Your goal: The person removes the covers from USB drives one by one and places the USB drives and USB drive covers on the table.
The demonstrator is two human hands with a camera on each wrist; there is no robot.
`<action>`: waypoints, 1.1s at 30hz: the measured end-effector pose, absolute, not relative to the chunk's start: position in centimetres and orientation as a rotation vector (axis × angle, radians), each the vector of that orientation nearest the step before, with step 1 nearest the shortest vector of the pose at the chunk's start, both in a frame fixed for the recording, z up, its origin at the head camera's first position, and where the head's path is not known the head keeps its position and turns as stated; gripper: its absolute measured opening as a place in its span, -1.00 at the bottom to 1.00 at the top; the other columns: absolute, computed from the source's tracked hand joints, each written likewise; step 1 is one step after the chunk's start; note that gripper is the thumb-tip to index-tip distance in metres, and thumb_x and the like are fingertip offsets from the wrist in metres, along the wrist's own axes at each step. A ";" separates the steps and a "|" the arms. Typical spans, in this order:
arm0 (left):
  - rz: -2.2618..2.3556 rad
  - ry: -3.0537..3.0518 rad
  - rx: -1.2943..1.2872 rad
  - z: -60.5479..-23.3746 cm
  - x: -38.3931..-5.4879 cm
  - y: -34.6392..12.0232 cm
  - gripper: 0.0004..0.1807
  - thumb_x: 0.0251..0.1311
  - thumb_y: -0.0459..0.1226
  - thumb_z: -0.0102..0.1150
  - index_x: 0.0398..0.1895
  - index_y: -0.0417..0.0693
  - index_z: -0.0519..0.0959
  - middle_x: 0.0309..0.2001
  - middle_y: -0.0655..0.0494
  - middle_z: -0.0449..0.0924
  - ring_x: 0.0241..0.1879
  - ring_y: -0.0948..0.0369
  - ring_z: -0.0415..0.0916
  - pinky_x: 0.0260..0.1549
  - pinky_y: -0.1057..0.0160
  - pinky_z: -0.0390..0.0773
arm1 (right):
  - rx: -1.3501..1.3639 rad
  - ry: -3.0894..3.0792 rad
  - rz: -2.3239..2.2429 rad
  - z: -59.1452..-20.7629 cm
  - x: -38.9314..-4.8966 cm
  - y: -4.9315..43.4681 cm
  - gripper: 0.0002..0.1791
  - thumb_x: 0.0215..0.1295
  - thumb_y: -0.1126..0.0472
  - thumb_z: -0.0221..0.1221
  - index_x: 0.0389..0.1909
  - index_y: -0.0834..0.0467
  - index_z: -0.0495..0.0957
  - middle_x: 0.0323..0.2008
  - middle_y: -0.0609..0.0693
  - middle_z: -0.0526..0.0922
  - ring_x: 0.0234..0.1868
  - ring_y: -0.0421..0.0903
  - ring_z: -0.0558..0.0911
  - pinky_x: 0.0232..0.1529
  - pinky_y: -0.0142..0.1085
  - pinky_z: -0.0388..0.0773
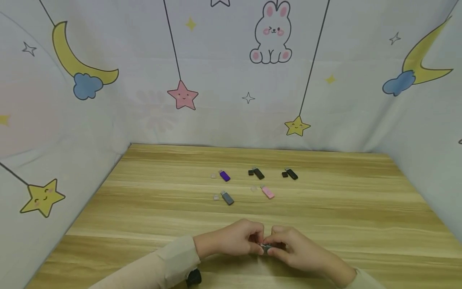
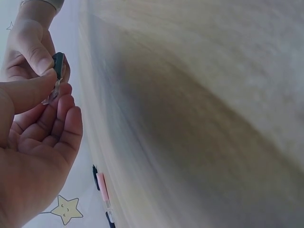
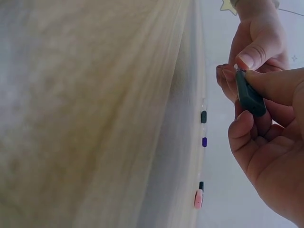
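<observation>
Near the table's front edge, my right hand [image 1: 301,249] pinches a dark green USB flash drive [image 3: 250,97] between thumb and fingers. My left hand [image 1: 236,239] meets it at the plug end, pinching a small clear cap [image 2: 51,96] there. The left wrist view shows the cap between thumb and fingertips, partly covered. How far the cap sits over the plug is hidden by the fingers. Both hands are raised just off the wood in the wrist views.
Farther back on the wooden table [image 1: 144,192] lie purple [image 1: 224,176], grey [image 1: 227,198] and pink [image 1: 268,192] flash drives, plus two black ones [image 1: 258,173], each beside its detached cap. A black object [image 1: 193,277] shows under the left sleeve. Printed cloth [image 1: 223,128] walls the back and sides.
</observation>
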State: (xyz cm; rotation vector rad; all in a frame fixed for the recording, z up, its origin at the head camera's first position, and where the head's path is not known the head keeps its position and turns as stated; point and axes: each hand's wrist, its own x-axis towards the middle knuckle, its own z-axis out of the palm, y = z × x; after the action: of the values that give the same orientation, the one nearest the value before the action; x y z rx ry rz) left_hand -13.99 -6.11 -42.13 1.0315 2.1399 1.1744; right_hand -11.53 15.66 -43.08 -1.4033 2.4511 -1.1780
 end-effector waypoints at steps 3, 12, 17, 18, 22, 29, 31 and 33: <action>1.186 2.137 1.026 -42.2 -14.0 -6.1 -0.82 0.12 -0.47 0.28 -0.48 -0.12 0.47 -0.49 0.33 0.49 -0.49 0.49 0.38 -0.46 0.50 0.44 | -1.397 2.467 -1.172 -43.2 -11.6 15.7 -0.83 0.30 0.27 0.21 -0.15 0.19 0.68 -0.46 -0.23 0.44 -0.40 -0.46 0.34 -0.40 -0.50 0.45; 1.227 2.188 0.958 -41.8 -14.3 -6.2 -0.84 0.11 -0.44 0.31 -0.47 -0.09 0.50 -0.49 0.28 0.53 -0.50 0.44 0.42 -0.47 0.47 0.46 | -1.351 2.520 -1.157 -42.8 -11.7 16.2 -0.86 0.28 0.28 0.22 -0.18 0.18 0.67 -0.43 -0.25 0.47 -0.41 -0.46 0.37 -0.42 -0.49 0.46; 1.228 2.228 0.923 -41.6 -14.7 -6.2 -0.84 0.12 -0.40 0.32 -0.47 -0.07 0.51 -0.48 0.27 0.52 -0.48 0.41 0.42 -0.45 0.45 0.46 | -1.349 2.571 -1.147 -42.6 -12.1 16.5 -0.88 0.27 0.29 0.24 -0.20 0.16 0.68 -0.45 -0.24 0.48 -0.41 -0.44 0.38 -0.43 -0.48 0.47; 1.228 2.235 0.916 -41.5 -14.8 -6.2 -0.84 0.12 -0.40 0.32 -0.47 -0.07 0.51 -0.48 0.27 0.52 -0.48 0.41 0.42 -0.44 0.45 0.46 | -1.334 2.575 -1.147 -42.5 -12.2 16.6 -0.87 0.27 0.29 0.23 -0.19 0.16 0.67 -0.44 -0.23 0.49 -0.41 -0.44 0.39 -0.43 -0.48 0.47; 1.227 2.270 0.894 -41.3 -15.2 -6.1 -0.84 0.11 -0.39 0.32 -0.47 -0.06 0.51 -0.48 0.27 0.51 -0.47 0.41 0.41 -0.44 0.45 0.45 | -1.223 2.593 -1.144 -41.7 -12.3 17.2 -0.85 0.31 0.25 0.20 -0.16 0.17 0.66 -0.40 -0.22 0.51 -0.37 -0.41 0.45 -0.39 -0.45 0.50; 1.250 2.345 0.880 -40.7 -16.1 -5.7 -0.88 0.16 -0.40 0.29 -0.42 -0.07 0.52 -0.45 0.24 0.50 -0.45 0.38 0.39 -0.43 0.43 0.42 | -1.100 2.612 -1.195 -40.3 -13.2 18.3 -0.83 0.33 0.26 0.18 -0.12 0.21 0.63 -0.36 -0.14 0.55 -0.34 -0.35 0.52 -0.34 -0.40 0.55; 1.265 2.362 0.889 -40.4 -16.4 -5.5 -0.90 0.17 -0.40 0.28 -0.39 -0.09 0.54 -0.44 0.23 0.52 -0.43 0.38 0.41 -0.43 0.43 0.43 | -1.081 2.626 -1.213 -39.9 -13.7 18.7 -0.83 0.33 0.28 0.18 -0.12 0.24 0.62 -0.36 -0.11 0.56 -0.35 -0.34 0.51 -0.35 -0.39 0.55; 1.284 2.380 0.913 -40.2 -16.8 -5.3 -0.93 0.18 -0.41 0.27 -0.37 -0.12 0.55 -0.42 0.19 0.55 -0.42 0.39 0.43 -0.41 0.43 0.45 | -1.065 2.661 -1.223 -39.6 -14.1 19.1 -0.83 0.31 0.31 0.18 -0.12 0.25 0.62 -0.36 -0.11 0.56 -0.35 -0.34 0.51 -0.36 -0.39 0.55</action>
State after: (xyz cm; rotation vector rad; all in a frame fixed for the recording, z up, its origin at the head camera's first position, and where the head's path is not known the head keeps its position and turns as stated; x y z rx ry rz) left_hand -16.78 -5.29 -40.19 0.9126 2.3804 1.2843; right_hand -14.15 19.09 -39.60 -1.0654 2.6608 -1.2230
